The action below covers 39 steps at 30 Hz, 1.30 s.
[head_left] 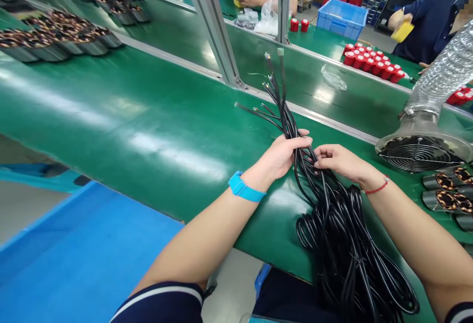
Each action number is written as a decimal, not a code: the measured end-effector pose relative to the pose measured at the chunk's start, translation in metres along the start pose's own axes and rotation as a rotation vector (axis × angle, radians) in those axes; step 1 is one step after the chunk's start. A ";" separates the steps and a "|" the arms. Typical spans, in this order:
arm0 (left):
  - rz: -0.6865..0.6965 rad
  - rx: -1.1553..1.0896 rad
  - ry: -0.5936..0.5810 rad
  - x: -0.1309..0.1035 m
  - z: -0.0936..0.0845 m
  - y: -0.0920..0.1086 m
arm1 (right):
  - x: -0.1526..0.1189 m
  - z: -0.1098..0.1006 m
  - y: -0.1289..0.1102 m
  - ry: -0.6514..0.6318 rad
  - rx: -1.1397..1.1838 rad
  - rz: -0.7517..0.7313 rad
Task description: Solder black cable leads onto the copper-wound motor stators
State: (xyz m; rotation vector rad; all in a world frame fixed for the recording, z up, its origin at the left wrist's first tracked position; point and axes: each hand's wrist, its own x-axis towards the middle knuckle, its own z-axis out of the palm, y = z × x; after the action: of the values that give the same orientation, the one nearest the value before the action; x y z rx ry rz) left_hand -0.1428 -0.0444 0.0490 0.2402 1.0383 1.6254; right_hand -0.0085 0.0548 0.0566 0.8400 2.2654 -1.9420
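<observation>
A large bundle of black cables [340, 229] lies over the front edge of the green bench, its coils hanging toward my lap. My left hand [286, 153] is wrapped round the bundle near its upper end, thumb across the top. Beyond that grip the cable ends fan out, with stripped, coloured wire tips at the far end. Just right of it, my right hand [332, 159] pinches at the cables with thumb and fingers together. Exactly how many strands sit between those right fingers is hidden.
Motor stators [55, 39] stand grouped at the far left, and more stators [445, 192] at the right under a fume extraction hood [421, 150]. A metal post [212, 27] rises behind the bench. Red parts [373, 61] and co-workers are across the line. A blue bin [92, 254] sits lower left.
</observation>
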 end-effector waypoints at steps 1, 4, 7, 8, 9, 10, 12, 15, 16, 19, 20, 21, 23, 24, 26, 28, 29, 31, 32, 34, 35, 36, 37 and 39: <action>0.007 0.031 -0.009 -0.001 0.000 0.000 | -0.003 0.000 0.000 0.035 0.027 0.002; 0.026 0.059 -0.053 -0.002 0.000 0.000 | -0.013 -0.001 0.000 0.123 0.095 -0.012; 0.012 0.020 -0.060 -0.002 0.000 -0.001 | -0.018 0.000 0.004 0.209 0.164 -0.033; 0.003 -0.004 -0.062 -0.002 0.000 -0.001 | -0.018 0.001 0.005 0.237 0.198 -0.039; -0.005 -0.028 -0.064 -0.002 0.001 -0.002 | -0.018 0.002 0.007 0.262 0.236 -0.044; -0.010 -0.050 -0.069 -0.001 0.001 -0.003 | -0.018 0.003 0.008 0.276 0.275 -0.047; 0.000 -0.084 -0.078 0.000 0.000 -0.006 | -0.017 0.004 0.010 0.261 0.323 -0.036; 0.035 -0.109 -0.083 0.003 -0.001 -0.009 | -0.015 0.006 0.011 0.197 0.219 -0.021; 0.040 -0.113 -0.085 0.004 -0.002 -0.010 | -0.014 0.006 0.011 0.187 0.125 -0.033; 0.045 -0.119 -0.092 0.006 -0.004 -0.010 | -0.011 0.006 0.012 0.214 -0.142 -0.086; 0.044 -0.113 -0.084 0.006 -0.004 -0.010 | -0.011 0.006 0.012 0.234 -0.186 -0.093; 0.039 -0.102 -0.071 0.005 -0.004 -0.010 | -0.011 0.006 0.012 0.256 -0.201 -0.095; 0.002 -0.068 -0.046 0.003 -0.002 -0.009 | -0.013 0.006 0.014 0.315 -0.173 -0.110; -0.025 -0.053 -0.043 0.002 -0.002 -0.009 | -0.014 0.005 0.015 0.346 -0.139 -0.125; -0.073 -0.037 -0.056 -0.001 0.000 -0.010 | -0.018 0.004 0.016 0.395 -0.028 -0.148; -0.097 -0.033 -0.075 -0.002 0.002 -0.012 | -0.022 0.003 0.016 0.416 0.088 -0.151; -0.097 -0.034 -0.083 -0.003 0.002 -0.013 | -0.024 0.002 0.015 0.420 0.140 -0.142; -0.096 -0.042 -0.105 -0.002 0.002 -0.015 | -0.027 0.000 0.014 0.432 0.239 -0.117; -0.095 -0.051 -0.116 -0.001 0.001 -0.015 | -0.028 -0.001 0.013 0.436 0.289 -0.104; -0.094 -0.072 -0.136 0.000 0.001 -0.016 | -0.030 -0.002 0.011 0.438 0.383 -0.089; -0.090 -0.076 -0.141 0.000 0.001 -0.016 | -0.031 -0.003 0.010 0.435 0.415 -0.090; -0.082 -0.073 -0.143 0.000 0.001 -0.016 | -0.032 -0.003 0.010 0.428 0.436 -0.095; -0.071 -0.063 -0.144 0.000 0.001 -0.016 | -0.033 -0.003 0.010 0.420 0.449 -0.102; -0.046 -0.045 -0.144 -0.001 0.001 -0.016 | -0.034 -0.003 0.010 0.399 0.464 -0.109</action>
State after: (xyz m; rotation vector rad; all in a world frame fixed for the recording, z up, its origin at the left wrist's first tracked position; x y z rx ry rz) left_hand -0.1311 -0.0449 0.0385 0.2971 0.8910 1.5648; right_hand 0.0254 0.0462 0.0609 1.2726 2.0981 -2.6115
